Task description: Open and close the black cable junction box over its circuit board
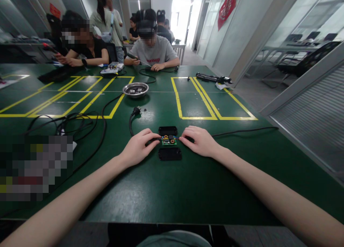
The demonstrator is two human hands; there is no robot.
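A small green circuit board with copper-wound coils lies between my hands, a cable running off each side. My left hand pinches the black power cord at the board's left end; the cord curves back to a plug. My right hand pinches the wires at the board's right end, and a black cable leads from it to the right. One black plastic case half sits just beyond the board. The other case half lies on the near side.
A metal bowl with small metal parts stands farther back on the green table. Tangled black cables lie at left. A black tool-like object rests at the back right. Across the table, a person holds a tool.
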